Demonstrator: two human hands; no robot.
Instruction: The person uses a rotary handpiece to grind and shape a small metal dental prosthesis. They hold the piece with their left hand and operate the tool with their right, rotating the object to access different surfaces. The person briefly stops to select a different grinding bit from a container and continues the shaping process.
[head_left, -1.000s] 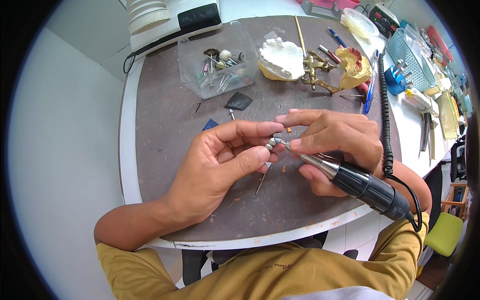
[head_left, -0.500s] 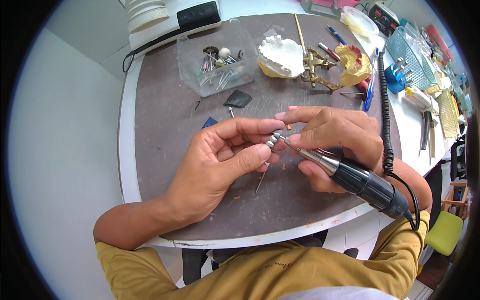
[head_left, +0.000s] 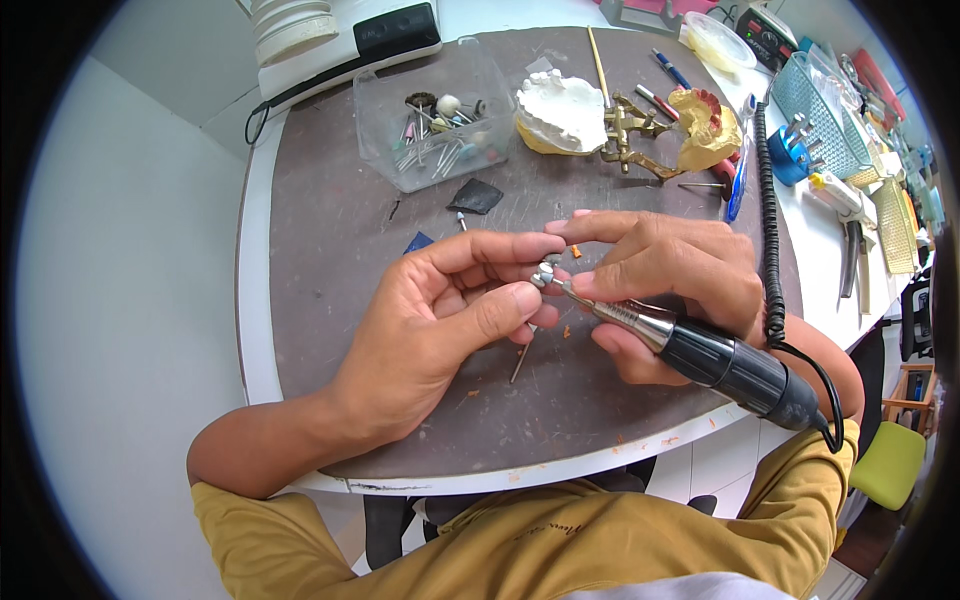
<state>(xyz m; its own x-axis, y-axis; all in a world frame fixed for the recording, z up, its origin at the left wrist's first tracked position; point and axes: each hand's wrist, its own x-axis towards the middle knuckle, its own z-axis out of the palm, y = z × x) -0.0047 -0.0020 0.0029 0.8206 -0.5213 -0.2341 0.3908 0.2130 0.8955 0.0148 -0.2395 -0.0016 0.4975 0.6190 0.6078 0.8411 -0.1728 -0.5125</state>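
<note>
Between the thumb and fingers of my left hand is a small metal dental bridge, silvery with rounded tooth shapes. My right hand grips a dental handpiece with a steel nose and black body. The handpiece's tip points up and left and meets the bridge, or nearly so; exact contact is too small to make out. My right index finger reaches over to my left fingertips. A thin metal bur lies on the mat beneath my left hand, and a pale-tipped bur lies just beyond it.
A clear plastic box of burs stands at the back left. Beyond my hands sit a white plaster dental cast and a brass articulator with a yellow cast. The handpiece's coiled cord runs along the right, near a blue bur stand.
My left fingers have turned the bridge slightly, so its tooth shapes face another way. The handpiece has shifted a little left and down. Both hands keep their grips.
</note>
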